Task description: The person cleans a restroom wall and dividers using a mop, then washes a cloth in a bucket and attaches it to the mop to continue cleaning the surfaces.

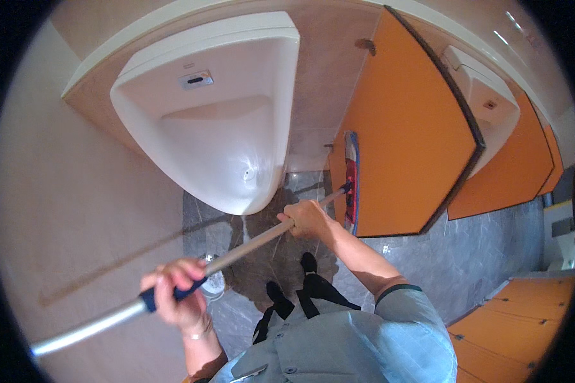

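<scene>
A flat mop with a long metal pole [254,244] runs slantwise across the view. My left hand [179,289] is closed around its dark blue grip, near the tiled wall. Further along the pole, my right hand [306,219] grasps the bare metal part. The mop head [351,186], red and grey with a blue edge, stands upright with its face against an orange partition panel [407,129]. A white ceramic urinal [220,110] with a metal sensor plate hangs on the wall, left of the panel.
Behind my left hand, a round white container [214,282] stands on the grey marbled floor [412,253]. A second urinal [488,100] is beyond the panel, with more orange partitions [508,153]. Orange doors or panels [512,321] with metal fittings lie at lower right. My shoes are below the pole.
</scene>
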Available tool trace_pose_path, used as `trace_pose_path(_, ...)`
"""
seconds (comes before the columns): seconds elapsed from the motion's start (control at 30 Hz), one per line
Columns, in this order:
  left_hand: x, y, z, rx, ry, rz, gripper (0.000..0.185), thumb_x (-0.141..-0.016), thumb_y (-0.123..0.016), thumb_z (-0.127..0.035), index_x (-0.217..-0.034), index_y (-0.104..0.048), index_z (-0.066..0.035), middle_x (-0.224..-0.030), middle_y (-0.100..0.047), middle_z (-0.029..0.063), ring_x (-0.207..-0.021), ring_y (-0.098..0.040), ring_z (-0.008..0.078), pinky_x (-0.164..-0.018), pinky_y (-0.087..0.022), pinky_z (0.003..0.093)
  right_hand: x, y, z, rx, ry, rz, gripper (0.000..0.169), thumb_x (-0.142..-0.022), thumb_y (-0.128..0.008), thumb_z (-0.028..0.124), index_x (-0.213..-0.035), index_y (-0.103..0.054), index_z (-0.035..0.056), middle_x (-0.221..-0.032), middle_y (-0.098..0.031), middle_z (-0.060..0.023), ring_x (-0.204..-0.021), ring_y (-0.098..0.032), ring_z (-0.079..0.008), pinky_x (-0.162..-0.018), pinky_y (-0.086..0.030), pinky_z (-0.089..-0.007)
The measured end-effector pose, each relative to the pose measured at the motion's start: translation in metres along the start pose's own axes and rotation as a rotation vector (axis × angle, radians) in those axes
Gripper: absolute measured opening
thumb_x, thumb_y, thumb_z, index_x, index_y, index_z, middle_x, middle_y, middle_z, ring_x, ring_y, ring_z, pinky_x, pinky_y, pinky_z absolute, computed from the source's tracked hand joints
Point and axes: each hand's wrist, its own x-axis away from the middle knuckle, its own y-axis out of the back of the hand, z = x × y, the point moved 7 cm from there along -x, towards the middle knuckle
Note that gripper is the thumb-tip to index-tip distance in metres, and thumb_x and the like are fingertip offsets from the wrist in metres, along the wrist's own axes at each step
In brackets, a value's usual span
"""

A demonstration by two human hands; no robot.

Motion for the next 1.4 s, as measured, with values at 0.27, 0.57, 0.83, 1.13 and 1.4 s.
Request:
trace_pose_path(0.27, 0.009, 0.129, -0.134, 0.091, -0.305, -0.045, 0.021, -0.096, -0.042, -0.023, -0.081, -0.048, -0.01, -0.063, -0.042, 0.0009, -0.055, -0.04, 0.0145, -0.058, -0.04, 0.0367, -0.001, 0.035, 0.166, 0.12, 0.377, -0.102, 0.02, -0.078, -0.067, 0.016, -0.064, -0.056, 0.0068, -0.054, -0.056, -0.0074, -0.051, -0.06, -0.0231, -0.048, -0.048, -0.0337)
trace_pose_path(0.57, 0.024, 0.224, -0.25, 0.264, -0.394, -0.213, 0.032, -0.093, -0.047, -0.013, -0.064, -0.034, -0.014, -0.057, -0.033, 0.0005, -0.052, -0.033, 0.014, -0.056, -0.033, 0.0314, 0.019, 0.109, 0.316, 0.207, 0.748, -0.176, 0.014, -0.073, -0.063, 0.007, -0.068, -0.05, 0.0032, -0.052, -0.054, -0.007, -0.046, -0.058, -0.0215, -0.044, -0.05, -0.0324)
trace_pose_path(0.83, 0.035, 0.155, -0.113, 0.131, -0.123, -0.473, 0.03, -0.089, -0.051, -0.022, -0.063, -0.042, -0.013, -0.055, -0.042, 0.0008, -0.053, -0.047, 0.0174, -0.053, -0.045, 0.0369, 0.002, 0.033, 0.177, 0.245, 0.351, 0.07, 0.01, -0.072, -0.058, 0.009, -0.074, -0.061, -0.0005, -0.059, -0.061, -0.0178, -0.057, -0.064, -0.0297, -0.053, -0.053, -0.0408)
trace_pose_path(1.13, 0.044, 0.151, -0.25, 0.036, -0.437, -0.264, 0.029, -0.09, -0.049, -0.021, -0.065, -0.037, -0.011, -0.058, -0.038, 0.0009, -0.056, -0.042, 0.0138, -0.058, -0.04, 0.0332, 0.015, 0.095, 0.277, 0.23, 0.508, 0.176, 0.016, -0.076, -0.061, 0.01, -0.066, -0.054, -0.0014, -0.05, -0.055, -0.0145, -0.048, -0.061, -0.0286, -0.044, -0.051, -0.0342)
trace_pose_path(1.4, 0.025, 0.141, -0.245, 0.179, -0.442, -0.385, 0.03, -0.087, -0.048, -0.01, -0.061, -0.034, -0.013, -0.055, -0.035, 0.001, -0.051, -0.03, 0.0144, -0.054, -0.026, 0.0338, 0.013, 0.112, 0.271, 0.234, 0.514, 0.028, 0.01, -0.074, -0.062, 0.009, -0.072, -0.059, -0.0004, -0.053, -0.058, -0.012, -0.049, -0.061, -0.0262, -0.047, -0.052, -0.0363)
